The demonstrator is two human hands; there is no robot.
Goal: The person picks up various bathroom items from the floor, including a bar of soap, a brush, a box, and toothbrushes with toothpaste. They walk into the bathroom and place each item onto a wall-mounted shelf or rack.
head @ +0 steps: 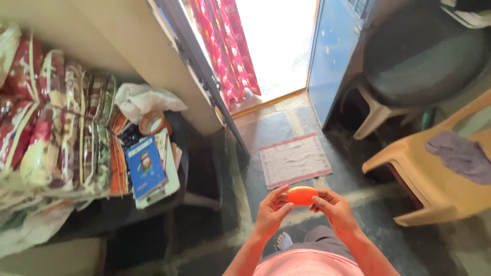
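So we're looking straight down at both hands held out in front of us, with a small orange oval thing [302, 195] pinched between them; can't tell exactly what it is, it's smooth and rounded. Left hand [271, 210] has its fingertips [284, 193] on the left end, thumb tucked under the lower edge; right hand [335, 207] grips the right end, fingers curled over the top and thumb [318, 203] pressing from below; so both hands are closed on it, and it sits crosswise between the two sets of fingertips, well above the floor. Below it on the dark stone floor is a small checked mat [293, 160] near the open doorway; tan plastic chair [434, 179] off to the right with a purple cloth [462, 154] on it; left side has a low table with a blue book [145, 167] and stacked bagged blankets [51, 122].
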